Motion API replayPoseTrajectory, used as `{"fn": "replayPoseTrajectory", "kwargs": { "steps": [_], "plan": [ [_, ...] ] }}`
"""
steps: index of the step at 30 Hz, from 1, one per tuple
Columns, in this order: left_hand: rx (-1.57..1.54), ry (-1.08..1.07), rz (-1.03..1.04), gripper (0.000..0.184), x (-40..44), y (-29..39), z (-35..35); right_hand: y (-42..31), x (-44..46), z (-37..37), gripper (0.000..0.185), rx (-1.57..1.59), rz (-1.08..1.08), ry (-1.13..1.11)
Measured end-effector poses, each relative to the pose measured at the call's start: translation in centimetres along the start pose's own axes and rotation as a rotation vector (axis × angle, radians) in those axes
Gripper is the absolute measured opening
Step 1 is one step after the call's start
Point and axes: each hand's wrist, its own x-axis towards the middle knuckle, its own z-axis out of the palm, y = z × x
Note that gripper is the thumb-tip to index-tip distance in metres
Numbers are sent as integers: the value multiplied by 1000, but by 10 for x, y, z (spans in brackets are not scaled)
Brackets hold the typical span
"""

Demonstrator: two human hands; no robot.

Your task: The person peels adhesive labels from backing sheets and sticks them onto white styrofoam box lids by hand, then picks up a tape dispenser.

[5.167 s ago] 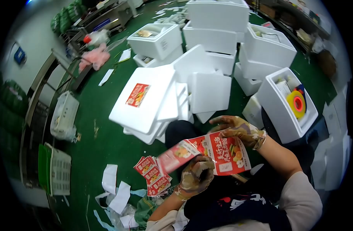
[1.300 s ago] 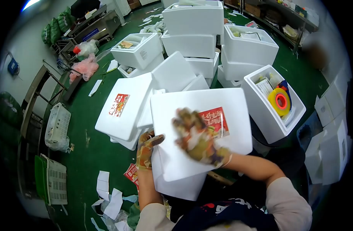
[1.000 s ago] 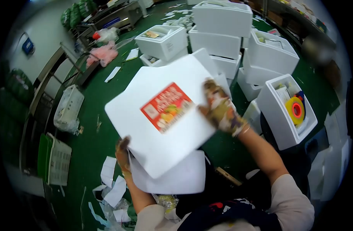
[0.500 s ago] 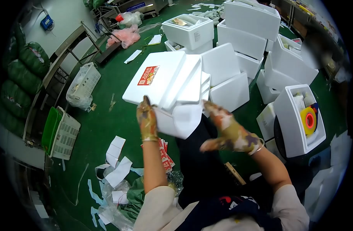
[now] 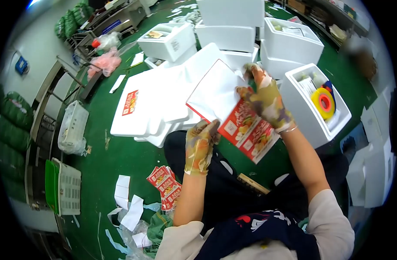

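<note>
A sheet of red labels with a white backing hangs between my gloved hands. My left hand pinches its lower left edge. At the upper right, my right hand has its fingers closed on the sheet, its fingertips partly smeared. White foam lids lie in a pile in front, the top left one bearing a red label. More red labels lie in a small stack on the floor left of my legs.
Stacked white foam boxes stand ahead. One box at the right holds a yellow and red tape roll. Crates stand at the left. Paper scraps and plastic lie at the lower left; a wooden piece is between my legs.
The lid that was in front of me is out of my hands, and the pile now stands ahead. Both hands have closed on the label sheet, and the view has turned.
</note>
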Motion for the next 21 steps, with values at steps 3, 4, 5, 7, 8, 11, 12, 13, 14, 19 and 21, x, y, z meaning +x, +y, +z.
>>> {"fn": "replayPoseTrajectory", "kwargs": {
  "steps": [3,4,5,7,8,11,12,13,14,19,21],
  "plan": [
    [12,132,-78,8,6,-16,11,-6,-28,-7,24,24,-67,24],
    [12,132,-85,8,7,-21,16,-9,-46,-8,21,202,23,-115],
    [-6,110,-66,8,6,-26,21,-14,-61,-7,16,283,105,-260],
    [-42,82,-60,8,0,-27,32,-22,-74,-12,13,332,275,-403],
    [-35,77,-68,8,1,-30,34,-18,-79,-9,14,354,211,-348],
    [116,81,43,10,-3,-36,35,-15,-81,-10,14,365,194,-308],
    [120,81,41,10,-3,-37,35,-15,-79,-11,16,357,232,-327],
    [191,66,63,11,-3,-38,34,-13,-76,-13,16,358,234,-327],
    [262,52,83,11,-2,-39,33,-9,-73,-16,17,414,303,-393],
    [347,2,15,11,3,-34,32,5,-75,-26,21,437,383,-506],
    [317,20,19,12,17,-36,15,12,-85,-28,16,605,494,-395]
  ]
}}
